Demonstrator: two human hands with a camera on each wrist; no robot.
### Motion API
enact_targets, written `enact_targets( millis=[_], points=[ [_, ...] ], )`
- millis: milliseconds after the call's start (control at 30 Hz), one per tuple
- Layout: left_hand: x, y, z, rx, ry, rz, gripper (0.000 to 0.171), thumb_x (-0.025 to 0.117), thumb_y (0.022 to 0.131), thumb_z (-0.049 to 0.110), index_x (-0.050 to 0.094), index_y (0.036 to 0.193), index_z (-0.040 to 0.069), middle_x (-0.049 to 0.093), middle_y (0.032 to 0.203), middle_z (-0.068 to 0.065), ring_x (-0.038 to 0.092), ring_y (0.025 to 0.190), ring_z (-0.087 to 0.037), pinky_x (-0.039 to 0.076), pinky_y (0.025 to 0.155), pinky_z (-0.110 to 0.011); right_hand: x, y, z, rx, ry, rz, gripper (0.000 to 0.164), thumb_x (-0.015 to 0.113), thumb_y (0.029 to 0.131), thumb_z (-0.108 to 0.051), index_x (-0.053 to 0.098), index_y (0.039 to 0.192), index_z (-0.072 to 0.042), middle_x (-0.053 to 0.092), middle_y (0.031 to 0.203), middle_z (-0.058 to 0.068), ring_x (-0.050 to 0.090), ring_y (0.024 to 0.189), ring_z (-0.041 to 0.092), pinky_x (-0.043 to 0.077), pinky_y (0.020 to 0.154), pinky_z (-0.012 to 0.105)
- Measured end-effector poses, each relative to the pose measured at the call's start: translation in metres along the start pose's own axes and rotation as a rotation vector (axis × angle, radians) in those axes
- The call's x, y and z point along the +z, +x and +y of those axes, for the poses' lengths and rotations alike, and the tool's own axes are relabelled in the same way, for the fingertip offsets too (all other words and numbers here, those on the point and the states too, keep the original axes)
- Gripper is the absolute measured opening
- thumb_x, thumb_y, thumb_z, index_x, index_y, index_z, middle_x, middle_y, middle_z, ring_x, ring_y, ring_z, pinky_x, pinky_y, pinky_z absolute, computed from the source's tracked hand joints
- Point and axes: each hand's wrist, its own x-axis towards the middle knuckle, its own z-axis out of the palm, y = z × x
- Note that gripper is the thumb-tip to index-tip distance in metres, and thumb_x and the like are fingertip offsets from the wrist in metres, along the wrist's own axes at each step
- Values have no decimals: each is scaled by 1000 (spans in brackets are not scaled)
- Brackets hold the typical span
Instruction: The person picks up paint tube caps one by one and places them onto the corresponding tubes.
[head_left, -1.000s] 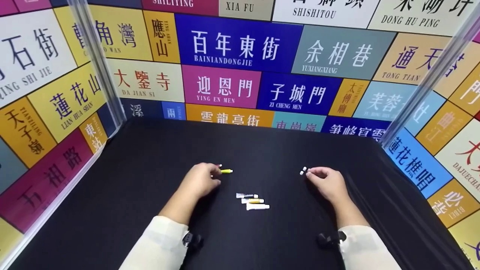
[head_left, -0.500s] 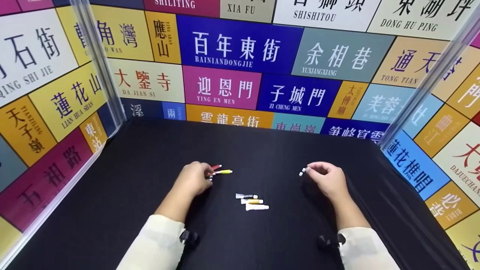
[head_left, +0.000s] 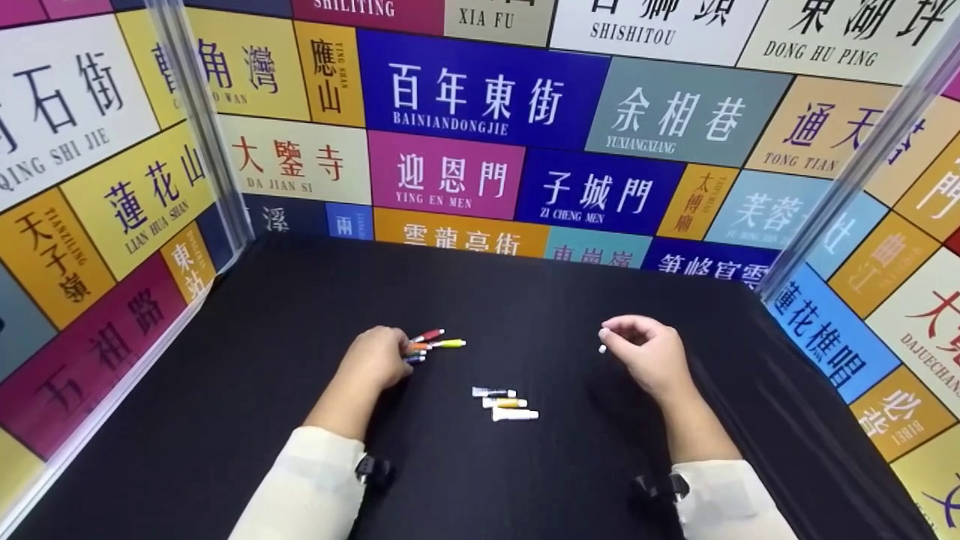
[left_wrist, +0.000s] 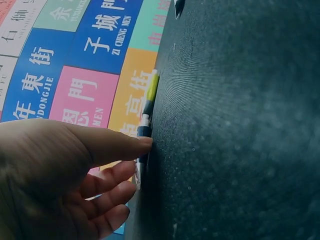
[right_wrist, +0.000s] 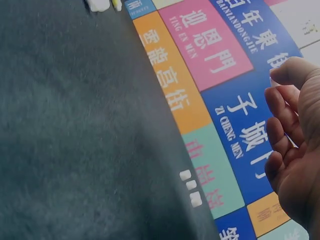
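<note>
In the head view my left hand is over the left ends of a small pile of paint tubes: a red tube, a yellow tube, an orange tube and a blue tube. The left wrist view shows its thumb and index finger at a dark blue, white-capped tube, pinching it, other fingers loosely bent. My right hand holds thumb and index tips together near a small white piece. Three white pieces lie in a row below it; whether it pinches another I cannot tell.
Between the hands, three more tubes lie side by side: a black-labelled tube, an ochre tube and a white tube. Black cloth covers the table. Panels with printed characters stand around its back and sides.
My left hand has drawn back to the left, uncovering more of the red, orange and blue tubes. My right hand has moved slightly left and up. The middle three tubes stay in place.
</note>
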Motion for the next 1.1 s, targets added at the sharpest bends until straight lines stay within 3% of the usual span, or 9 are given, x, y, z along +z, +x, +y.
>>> enact_targets(
  millis=[333, 467, 833, 1100],
  points=[
    [1, 2, 1, -32, -3, -54, 18, 89, 83, 19, 72, 81, 15, 72, 87, -5, 64, 82, -27, 56, 87, -46, 3, -6, -20, -29, 54, 6, 11, 84, 91, -9, 82, 101, -5, 76, 83, 3, 66, 70, 5, 51, 63, 16],
    [2, 1, 2, -24, 2, -46, 18, 89, 84, 22, 73, 79, 16, 72, 84, -4, 64, 81, -26, 56, 86, -45, 4, -7, -26, -36, 77, -4, 10, 82, 91, -3, 81, 100, -1, 76, 82, 9, 68, 66, 6, 51, 61, 17],
    [1, 0, 6, 7, -14, -9, 20, 87, 84, 22, 70, 78, 15, 70, 83, -4, 64, 81, -26, 55, 85, -45, 0, -12, -47, -147, 125, -3, 8, 86, 90, -10, 83, 98, -10, 75, 83, -2, 68, 66, 15, 52, 59, 20],
    [-7, -5, 25, 35, -147, 45, 11, 86, 89, 22, 78, 92, 16, 77, 94, -2, 69, 89, -25, 57, 90, -44, -4, -17, -62, -213, 116, 10, 9, 85, 90, -7, 83, 97, -11, 74, 84, -6, 62, 62, 15, 48, 56, 21]
  ],
)
